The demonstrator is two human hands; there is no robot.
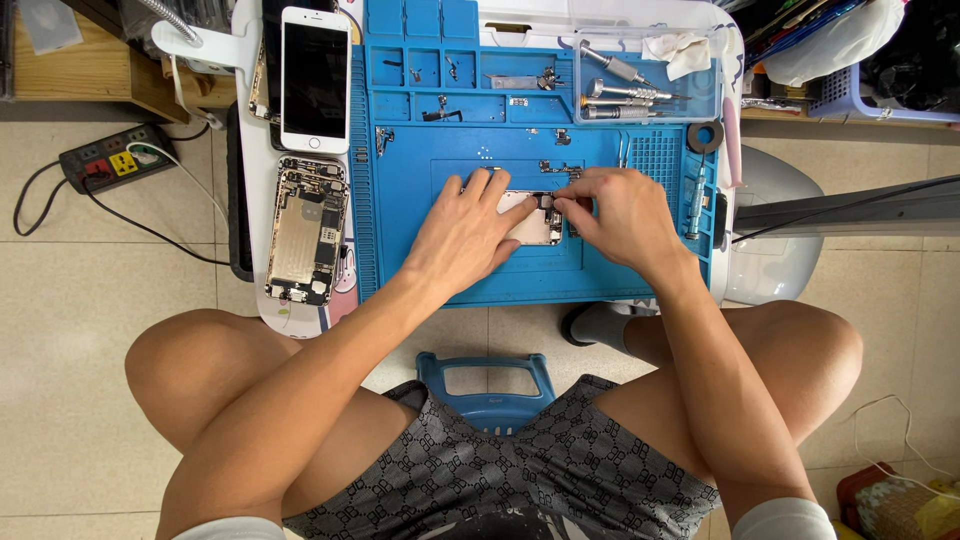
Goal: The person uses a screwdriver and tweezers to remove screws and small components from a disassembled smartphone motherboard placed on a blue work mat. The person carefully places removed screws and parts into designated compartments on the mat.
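A: Head view: at frame left we note an opened phone chassis (307,230) beside the blue mat (420,250). At centre, the small phone part (533,226) lies with its long axis across the frame.

B: We record the left hand (462,235) spread flat, pinning it; the right hand (622,215), equally near, has its fingertips (562,204) pinched at its upper right corner.

Phone part (530,225) mostly under hands
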